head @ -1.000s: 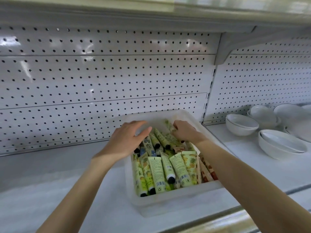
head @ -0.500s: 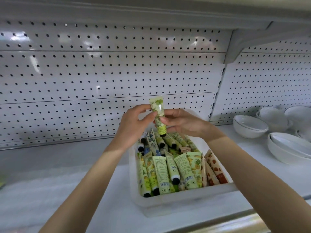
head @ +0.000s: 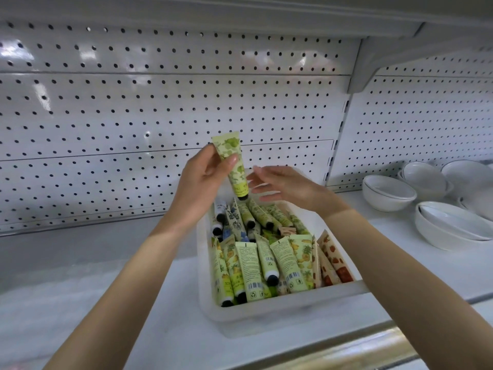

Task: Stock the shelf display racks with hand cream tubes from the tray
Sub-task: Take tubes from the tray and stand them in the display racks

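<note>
The left hand (head: 202, 180) pinches one green tube (head: 238, 180); the right hand (head: 282, 185) is spread, empty — the tray (head: 266, 313) is full, so it seems nothing is stocked yet.

Left hand (head: 202, 180) up, pinch on a tube (head: 238, 180); right hand (head: 285, 186) beside it, fingers loosely straight.

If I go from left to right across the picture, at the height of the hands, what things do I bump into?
Left hand → green hand cream tube that it holds → right hand, fingers open → white bowls.
</note>
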`<state>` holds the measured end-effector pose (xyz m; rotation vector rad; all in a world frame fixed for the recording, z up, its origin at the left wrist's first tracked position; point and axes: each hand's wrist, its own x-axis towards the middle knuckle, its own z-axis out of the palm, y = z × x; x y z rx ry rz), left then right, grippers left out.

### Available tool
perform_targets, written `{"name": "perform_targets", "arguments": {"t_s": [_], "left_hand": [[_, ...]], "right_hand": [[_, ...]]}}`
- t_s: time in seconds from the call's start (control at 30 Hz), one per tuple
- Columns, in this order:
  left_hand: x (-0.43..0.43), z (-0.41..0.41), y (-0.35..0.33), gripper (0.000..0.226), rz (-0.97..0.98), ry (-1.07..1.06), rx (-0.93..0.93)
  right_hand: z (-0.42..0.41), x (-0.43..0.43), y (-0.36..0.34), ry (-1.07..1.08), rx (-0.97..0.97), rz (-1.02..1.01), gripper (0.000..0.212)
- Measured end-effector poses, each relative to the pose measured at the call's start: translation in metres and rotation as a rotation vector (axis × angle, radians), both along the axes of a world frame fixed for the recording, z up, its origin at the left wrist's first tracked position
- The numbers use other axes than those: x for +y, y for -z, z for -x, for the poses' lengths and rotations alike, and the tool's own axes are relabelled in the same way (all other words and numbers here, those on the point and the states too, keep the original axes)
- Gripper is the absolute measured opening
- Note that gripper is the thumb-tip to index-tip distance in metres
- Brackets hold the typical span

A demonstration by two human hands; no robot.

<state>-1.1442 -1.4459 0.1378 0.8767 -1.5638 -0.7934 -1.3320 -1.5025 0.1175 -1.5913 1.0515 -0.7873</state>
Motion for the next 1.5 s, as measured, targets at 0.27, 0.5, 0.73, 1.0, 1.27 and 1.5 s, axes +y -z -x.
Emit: {"name": "perform_targets", "arguments": {"t_s": [0.27, 0.5, 0.73, 1.0, 1.27, 1.5], "left_hand": [[0.010, -0.005, 0.009, 0.014, -0.168, 0.064, 0.125], [0.011, -0.015, 0.019, 0.014, -0.428, 0.062, 0.252], [0.019, -0.027, 0.013, 0.008, -0.652, 0.151, 0.478], [0.033, -0.058, -0.001, 0.009, -0.583, 0.156, 0.453], [0.055, -0.077, 0.004, 0.026, -0.485, 0.248, 0.385], [0.090, -0.098, 0.014, 0.034, -0.373, 0.184, 0.315]], "right_hand": [[-0.007, -0.012, 0.048, 0.143, 0.648, 0.046, 0.048], [-0.008, -0.008, 0.040, 0.076, 0.647, -0.041, 0.030], [-0.013, 0.001, 0.009, 0.100, 0.196, -0.130, 0.029], [-0.037, 0.043, -0.038, -0.062, -0.004, -0.057, 0.011], [-0.062, 0.086, -0.026, 0.038, -0.050, -0.010, 0.073], [-0.081, 0.123, -0.025, 0.041, -0.091, 0.080, 0.049]]}}
